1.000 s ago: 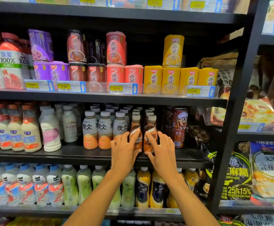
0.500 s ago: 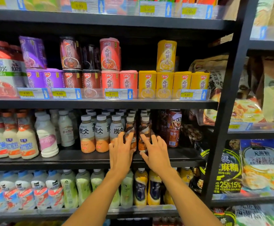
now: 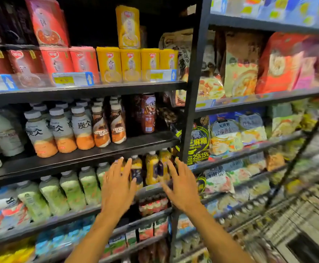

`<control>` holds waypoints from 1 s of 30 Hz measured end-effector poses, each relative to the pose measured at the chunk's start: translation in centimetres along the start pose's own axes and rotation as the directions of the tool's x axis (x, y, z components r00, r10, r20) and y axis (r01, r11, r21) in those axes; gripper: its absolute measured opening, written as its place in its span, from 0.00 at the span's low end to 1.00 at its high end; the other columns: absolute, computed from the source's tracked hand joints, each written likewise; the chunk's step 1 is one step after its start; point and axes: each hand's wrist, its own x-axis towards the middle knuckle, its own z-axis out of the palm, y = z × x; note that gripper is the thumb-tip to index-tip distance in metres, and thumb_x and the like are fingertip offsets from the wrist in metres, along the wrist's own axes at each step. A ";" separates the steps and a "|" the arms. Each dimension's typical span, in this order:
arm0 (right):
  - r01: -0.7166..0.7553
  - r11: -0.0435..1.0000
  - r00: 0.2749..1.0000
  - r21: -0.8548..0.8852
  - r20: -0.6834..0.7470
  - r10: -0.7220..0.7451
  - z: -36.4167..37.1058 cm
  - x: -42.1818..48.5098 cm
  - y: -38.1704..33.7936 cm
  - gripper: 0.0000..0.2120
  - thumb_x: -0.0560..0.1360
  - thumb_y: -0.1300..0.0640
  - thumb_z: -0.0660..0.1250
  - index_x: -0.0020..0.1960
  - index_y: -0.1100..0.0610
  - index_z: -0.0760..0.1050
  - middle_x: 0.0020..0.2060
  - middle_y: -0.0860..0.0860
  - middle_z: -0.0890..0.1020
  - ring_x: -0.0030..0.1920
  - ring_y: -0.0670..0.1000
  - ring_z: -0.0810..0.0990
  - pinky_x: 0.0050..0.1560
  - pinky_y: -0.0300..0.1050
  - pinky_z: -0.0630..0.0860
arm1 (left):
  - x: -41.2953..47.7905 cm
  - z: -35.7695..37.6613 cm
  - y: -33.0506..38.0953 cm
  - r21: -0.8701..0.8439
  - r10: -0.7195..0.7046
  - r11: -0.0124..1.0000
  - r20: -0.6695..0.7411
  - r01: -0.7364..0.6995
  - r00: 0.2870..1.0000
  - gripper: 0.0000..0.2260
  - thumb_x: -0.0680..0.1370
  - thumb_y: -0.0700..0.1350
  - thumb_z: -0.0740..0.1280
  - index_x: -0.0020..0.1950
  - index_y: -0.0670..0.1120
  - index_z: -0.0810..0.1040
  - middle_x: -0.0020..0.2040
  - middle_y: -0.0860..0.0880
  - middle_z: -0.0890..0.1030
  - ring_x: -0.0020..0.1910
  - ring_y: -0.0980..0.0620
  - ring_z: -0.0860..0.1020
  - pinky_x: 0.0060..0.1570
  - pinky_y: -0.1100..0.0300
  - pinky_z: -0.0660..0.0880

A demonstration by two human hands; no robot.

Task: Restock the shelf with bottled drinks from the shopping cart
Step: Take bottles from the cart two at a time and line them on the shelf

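The left hand [image 3: 117, 188] and right hand [image 3: 181, 186] are apart, fingers spread and straight, holding nothing, just in front of the yellow bottles [image 3: 152, 168]. The brown coffee bottles [image 3: 109, 128] stand upright on the shelf [image 3: 79, 158] above. The cart [image 3: 297, 224] blurs at lower right. Full bottles probably feel weighty, stiff and slick-sleeved, so grip the narrow waist.
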 end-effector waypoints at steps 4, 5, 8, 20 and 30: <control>-0.179 0.983 0.973 -0.036 0.141 0.182 -0.7 -8.9 7.2 0.38 0.82 0.34 0.57 0.84 0.44 0.42 0.84 0.52 0.46 0.83 0.58 0.45 0.81 0.62 0.51 | -4.5 4.6 6.1 -0.084 0.093 0.993 0.147 -0.081 0.985 0.28 0.82 0.56 0.61 0.81 0.49 0.63 0.81 0.45 0.62 0.79 0.42 0.61 0.75 0.40 0.62; -0.224 0.974 0.959 -0.044 0.167 0.228 -1.1 -11.1 9.1 0.38 0.82 0.34 0.57 0.84 0.44 0.42 0.84 0.52 0.45 0.83 0.58 0.44 0.81 0.61 0.50 | -5.5 5.6 8.0 -0.105 0.117 0.990 0.181 -0.099 0.977 0.28 0.82 0.58 0.59 0.80 0.49 0.63 0.81 0.44 0.63 0.79 0.41 0.62 0.74 0.40 0.62; -0.343 0.933 0.912 -0.105 0.198 0.358 -2.2 -17.0 14.8 0.39 0.81 0.32 0.55 0.84 0.45 0.41 0.84 0.54 0.47 0.83 0.59 0.46 0.81 0.61 0.52 | -8.0 8.5 13.8 -0.158 0.192 0.976 0.286 -0.152 0.939 0.30 0.80 0.60 0.58 0.80 0.49 0.65 0.79 0.43 0.66 0.77 0.40 0.65 0.72 0.40 0.67; -0.666 0.732 0.705 -0.144 0.198 0.681 -3.6 -29.1 39.0 0.40 0.79 0.33 0.60 0.83 0.46 0.48 0.82 0.53 0.56 0.81 0.59 0.56 0.79 0.60 0.60 | -12.6 22.9 38.5 -0.326 0.405 0.909 0.552 -0.259 0.729 0.34 0.78 0.64 0.50 0.78 0.45 0.69 0.76 0.40 0.71 0.74 0.35 0.69 0.70 0.36 0.70; -0.781 0.617 0.528 -0.098 0.424 0.736 2.7 -31.2 63.0 0.40 0.79 0.35 0.62 0.83 0.46 0.48 0.83 0.55 0.52 0.82 0.60 0.51 0.81 0.58 0.54 | -15.0 42.8 56.8 -0.270 0.320 0.947 0.758 -0.174 0.568 0.32 0.80 0.64 0.50 0.77 0.47 0.70 0.77 0.43 0.70 0.75 0.38 0.70 0.68 0.37 0.71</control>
